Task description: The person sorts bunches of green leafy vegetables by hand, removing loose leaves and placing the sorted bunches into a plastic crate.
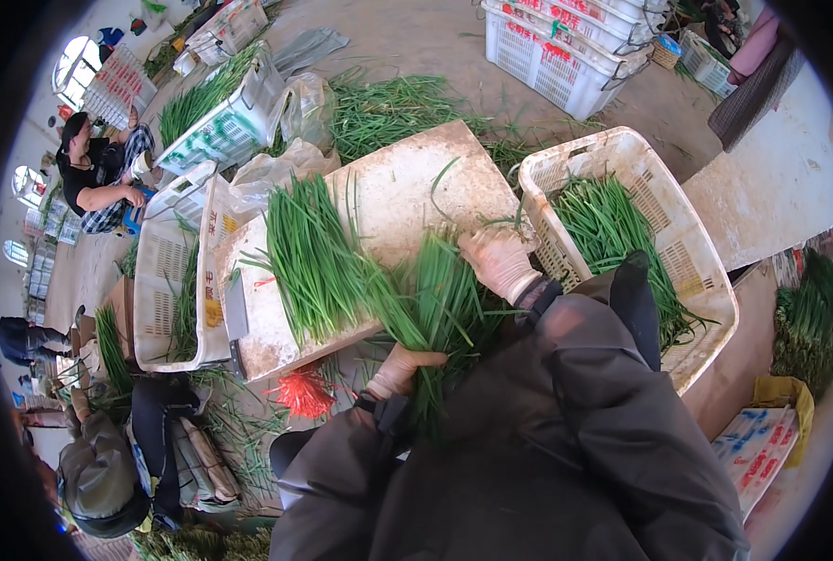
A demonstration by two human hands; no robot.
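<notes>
My left hand [397, 372], in a pale glove, grips a bunch of green garlic chives [439, 301] at my lap, thumb laid across the leaves. Beside the bunch's pale stem ends is my gloved right hand [498, 263], over the right edge of a dirty white board [416, 175]. Loose stalk scraps show at its fingertips; its grip is not clear. A second chive bundle [311, 259] lies on the board to the left. A wide-bladed knife [236, 312] rests at the board's left edge. Red plastic ties [304, 393] hang below the front edge.
At right stands a white plastic crate [718, 294] holding chives; another crate [151, 294] is at left. Cut chives [395, 112] are heaped behind the board. Stacked crates [564, 63] stand farther back. One person [94, 168] sits at left; another [101, 470] is at lower left.
</notes>
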